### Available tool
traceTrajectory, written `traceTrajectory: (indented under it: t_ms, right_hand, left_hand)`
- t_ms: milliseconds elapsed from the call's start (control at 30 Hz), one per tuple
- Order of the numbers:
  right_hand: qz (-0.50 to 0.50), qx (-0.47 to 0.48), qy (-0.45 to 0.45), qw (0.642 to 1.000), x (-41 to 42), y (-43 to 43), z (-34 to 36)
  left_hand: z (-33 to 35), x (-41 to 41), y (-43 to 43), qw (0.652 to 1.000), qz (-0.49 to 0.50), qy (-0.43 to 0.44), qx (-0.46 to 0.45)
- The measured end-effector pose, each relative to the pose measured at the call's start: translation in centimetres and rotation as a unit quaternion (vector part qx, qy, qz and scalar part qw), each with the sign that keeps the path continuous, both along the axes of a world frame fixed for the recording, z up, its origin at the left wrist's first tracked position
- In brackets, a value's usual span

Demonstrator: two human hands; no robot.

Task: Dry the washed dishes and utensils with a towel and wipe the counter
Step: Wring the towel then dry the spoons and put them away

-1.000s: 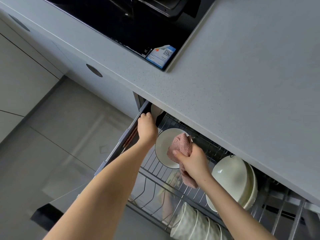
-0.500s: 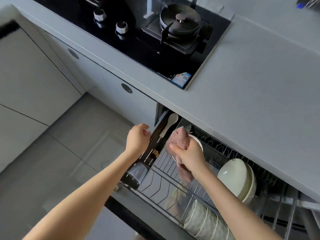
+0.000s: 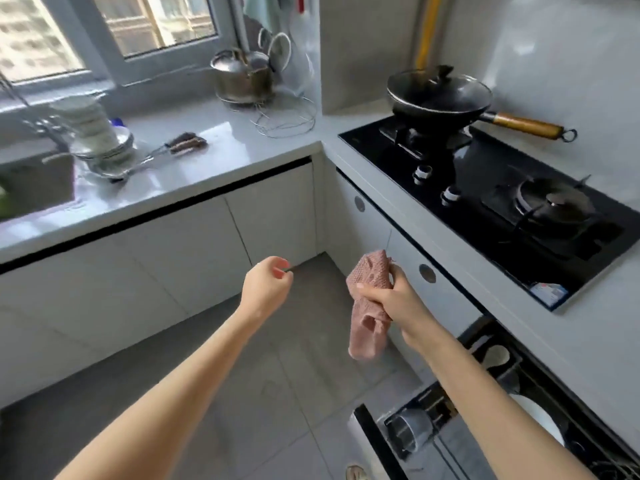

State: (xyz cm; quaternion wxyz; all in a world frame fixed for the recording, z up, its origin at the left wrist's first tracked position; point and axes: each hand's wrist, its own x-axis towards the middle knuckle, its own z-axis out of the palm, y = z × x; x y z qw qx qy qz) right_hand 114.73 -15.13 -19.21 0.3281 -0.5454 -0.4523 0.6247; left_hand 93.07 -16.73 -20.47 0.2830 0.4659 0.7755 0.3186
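Head view: 2 hands, both over the grey tile floor. L hand [image 3: 266, 285] was loosely curled, nothing held. R hand [image 3: 388, 299] was clamped round 1 pink towel [image 3: 367, 327], its tail hanging. 1 blurred dish stack [image 3: 93, 133] and dark-handled utensils [image 3: 187, 143] (count unclear) lay on the grey L-shaped counter [image 3: 225, 161] under the window. 1 lidded wok [image 3: 436, 95] sat on the 2-burner hob [image 3: 491, 188]. Open drawer [image 3: 377, 441] at lower right held 1 glass [image 3: 408, 431] and 1 white bowl [image 3: 540, 417].
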Motion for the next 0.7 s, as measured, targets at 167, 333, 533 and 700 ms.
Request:
traceTrajectory:
  t_ms: [167,333,533,700]
  right_hand:
    - [0.061,0.017,0.056,0.996,-10.1,3.3,3.5]
    - [0.08,0.022,0.097,0.992,-19.2,7.1,5.1]
    - [0.139,0.029,0.095,0.985,-31.3,14.7,6.1]
    - [0.155,0.034,0.086,0.984,-42.0,21.2,7.1]
  left_hand:
    - [4.4,-10.9,-2.3,0.995,0.092,0.035,0.018]
    - [6.5,-20.1,-1.6,0.986,0.157,0.038,0.029]
    - [8.1,-31.4,5.3,0.978,0.202,0.008,0.053]
    - [10.8,-40.6,11.2,0.967,0.245,-0.014,0.068]
